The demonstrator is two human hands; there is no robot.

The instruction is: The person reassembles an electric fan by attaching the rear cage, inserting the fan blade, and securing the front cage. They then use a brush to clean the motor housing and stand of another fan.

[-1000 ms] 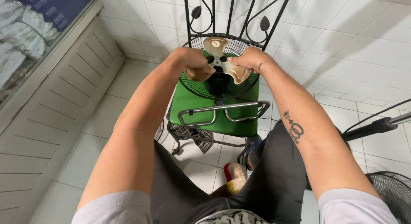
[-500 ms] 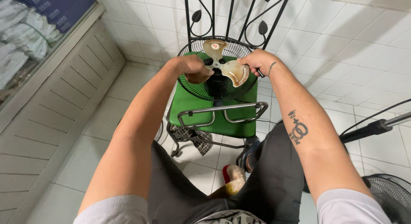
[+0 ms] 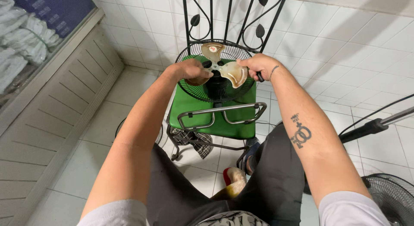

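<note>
A fan with a black wire rear guard (image 3: 195, 88) and a yellowed three-blade propeller (image 3: 224, 67) lies on a green chair seat (image 3: 189, 109). My left hand (image 3: 192, 71) is closed over the left blade of the propeller. My right hand (image 3: 254, 64) grips a dark tool handle at the right rim of the guard, beside the right blade. The fan's metal base frame (image 3: 222, 113) points toward me across the seat. The black motor hub (image 3: 217, 85) shows under the blades.
The chair has a black wrought-iron back (image 3: 228, 18) with leaf shapes. A chequered cloth (image 3: 196, 142) hangs under the seat. Another fan guard (image 3: 392, 200) and a black pole (image 3: 371, 127) lie at the right. A louvred cabinet (image 3: 51, 118) runs along the left.
The camera view has dropped slightly, so the fan sits higher in view. Both hands stay on the fan, and my right hand has shifted a little outward along the guard rim.
</note>
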